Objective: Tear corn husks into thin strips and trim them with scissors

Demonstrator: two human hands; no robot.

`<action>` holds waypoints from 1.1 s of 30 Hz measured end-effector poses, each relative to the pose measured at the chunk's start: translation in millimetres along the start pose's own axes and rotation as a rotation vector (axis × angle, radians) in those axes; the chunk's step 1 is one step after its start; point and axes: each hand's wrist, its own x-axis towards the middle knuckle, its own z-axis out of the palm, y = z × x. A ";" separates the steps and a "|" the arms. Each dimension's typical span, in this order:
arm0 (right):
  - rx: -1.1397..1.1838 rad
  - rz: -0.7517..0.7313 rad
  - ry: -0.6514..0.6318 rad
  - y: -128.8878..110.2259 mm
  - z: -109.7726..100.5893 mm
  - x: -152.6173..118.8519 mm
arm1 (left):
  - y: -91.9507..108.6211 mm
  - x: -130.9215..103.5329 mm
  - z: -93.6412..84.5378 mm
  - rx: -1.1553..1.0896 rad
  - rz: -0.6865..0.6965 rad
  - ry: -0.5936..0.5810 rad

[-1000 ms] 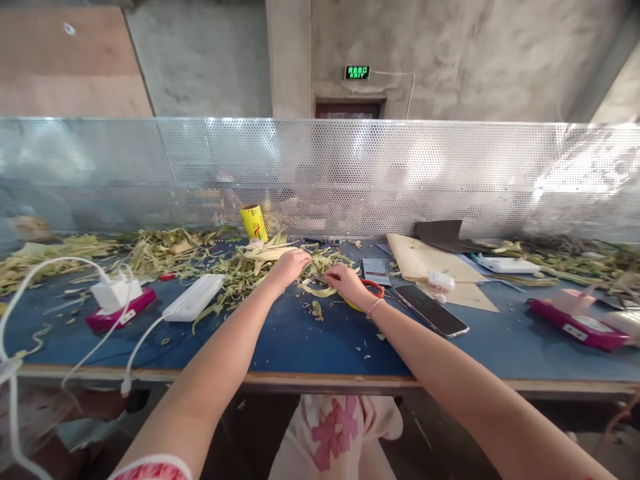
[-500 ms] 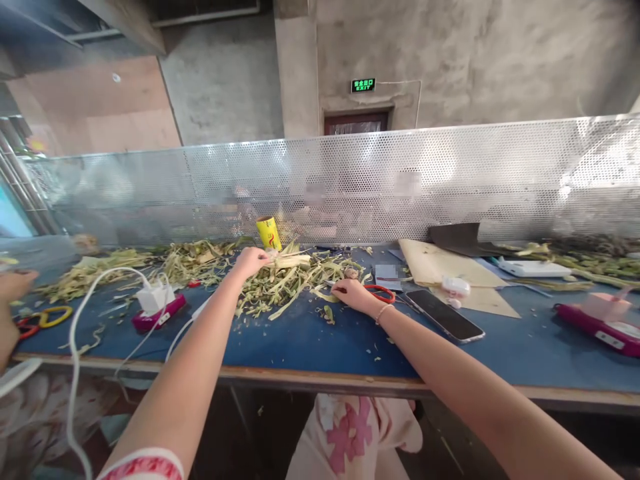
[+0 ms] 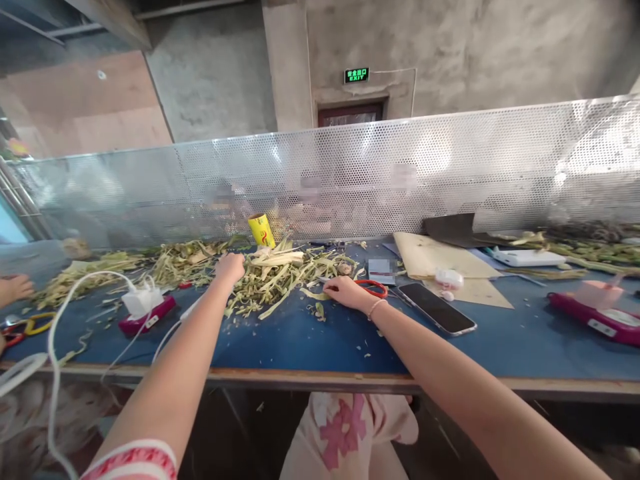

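Observation:
My left hand (image 3: pixel 231 268) is at the left edge of a heap of dried, pale green plant strips (image 3: pixel 280 277). Its fingers are curled in, and whatever they may hold is hidden. Low over the blue table, at the heap's right front, my right hand (image 3: pixel 344 293) is closed on a pair of scissors. One red handle loop (image 3: pixel 377 289) shows behind the hand, while the blades are hidden. A small loose leaf (image 3: pixel 319 310) lies in front of my right fingers. A round brownish lump (image 3: pixel 345 268) sits just beyond them.
Behind the heap stands a yellow tube (image 3: pixel 261 231), before a perforated metal screen (image 3: pixel 350 180). A phone (image 3: pixel 437 308), earbud case (image 3: pixel 449 279) and brown paper (image 3: pixel 425 257) lie right. Purple power strips (image 3: pixel 147 317) flank me. Another person's hand (image 3: pixel 15 288) is far left, near yellow-handled scissors (image 3: pixel 40 323).
My left hand has drawn back leftward from the top of the heap to its left edge. My right hand has barely moved. The view has shifted slightly.

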 end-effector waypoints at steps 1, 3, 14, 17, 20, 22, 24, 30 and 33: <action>0.003 -0.005 -0.006 0.9 0.2 0.1 | 7.1 0.8 0.9 0.022 -0.028 0.014; 0.001 -0.009 -0.019 1.9 0.3 0.3 | 23.9 2.1 2.2 0.076 -0.057 0.055; -0.020 0.009 -0.041 -2.6 -1.6 0.2 | 58.8 -5.7 26.8 0.146 0.010 0.115; -0.021 0.013 -0.039 -2.3 -2.3 -0.2 | 53.5 -7.7 22.9 0.152 0.090 0.205; -0.012 0.022 -0.046 -2.9 -3.7 -1.2 | 53.7 -9.2 14.3 0.144 0.150 0.288; -0.019 0.027 -0.046 -4.0 -4.9 -1.8 | 55.5 -10.3 9.4 0.130 0.171 0.336; -0.026 0.030 -0.045 -5.5 -6.1 -2.3 | 57.0 -11.1 6.3 0.120 0.161 0.366; -0.013 0.025 -0.059 -6.3 -7.3 -3.4 | 60.0 -6.5 6.7 -0.082 0.144 0.494; 0.042 0.056 0.012 -1.4 -4.9 -0.4 | 66.1 -3.7 8.5 -0.260 0.186 0.616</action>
